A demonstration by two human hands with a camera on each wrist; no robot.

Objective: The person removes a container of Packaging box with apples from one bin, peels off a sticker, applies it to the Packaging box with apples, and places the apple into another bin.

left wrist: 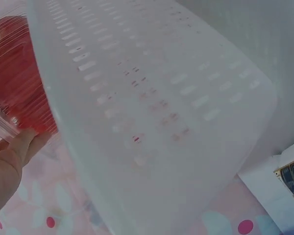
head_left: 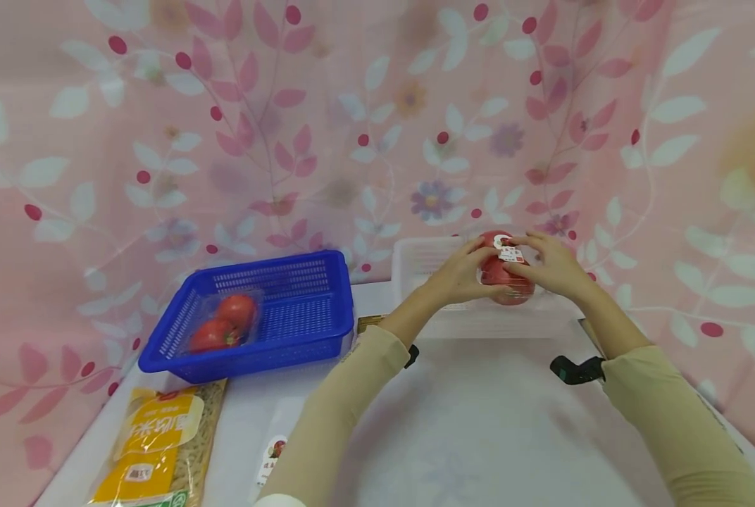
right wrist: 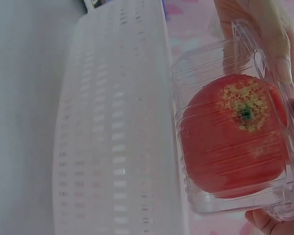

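A clear plastic box of red apples (head_left: 510, 285), with a white label on top, is held between both hands over the white perforated basket (head_left: 491, 325). My left hand (head_left: 456, 278) grips its left side, thumb toward me and fingers at the far edge. On the opposite side my right hand (head_left: 558, 266) holds the box with curled fingers near the label. A red apple (right wrist: 230, 142) with a yellowish patch around its green stem shows through the ridged plastic in the right wrist view. In the left wrist view, fingers touch the box's lower edge beyond the basket's rim.
Left of the white basket stands a blue basket (head_left: 308, 348) with a clear pack of tomatoes (head_left: 225, 327). A yellow bag of dry food (head_left: 162, 443) lies in front of it. A printed sticker (head_left: 272, 454) lies beside my left sleeve. A floral curtain (head_left: 377, 141) hangs behind.
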